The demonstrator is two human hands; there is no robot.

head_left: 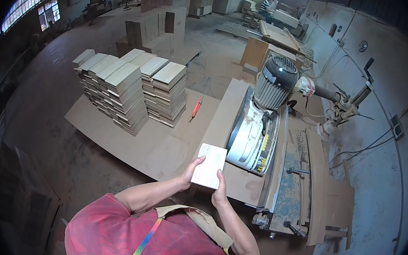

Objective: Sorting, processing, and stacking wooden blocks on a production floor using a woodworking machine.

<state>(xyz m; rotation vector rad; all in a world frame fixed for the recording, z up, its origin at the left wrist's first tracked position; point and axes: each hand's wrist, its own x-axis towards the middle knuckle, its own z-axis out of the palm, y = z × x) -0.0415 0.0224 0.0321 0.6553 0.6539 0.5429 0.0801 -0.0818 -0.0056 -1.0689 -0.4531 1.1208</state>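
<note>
Between my two hands is a pale wooden block [210,165], held over the near edge of the brown board table. My left hand [191,171] grips its left side with the thumb on top. On the lower right side, my right hand [220,188] closes round it, thumb along the edge. Just beyond and right of the block stands a power feeder [254,137] with a white body and a dark ribbed motor [277,80]. Tall stacks of wooden boards [120,82] rise on the table to the left. A red-handled tool [196,108] lies beside them.
A metal machine bed [292,195] with clamp levers runs along the right, next to a curved brown panel [313,187]. The feeder's support arm [327,94] reaches toward the wall. Large cardboard-coloured stacks [157,29] stand behind. A person [266,6] is far off at the back.
</note>
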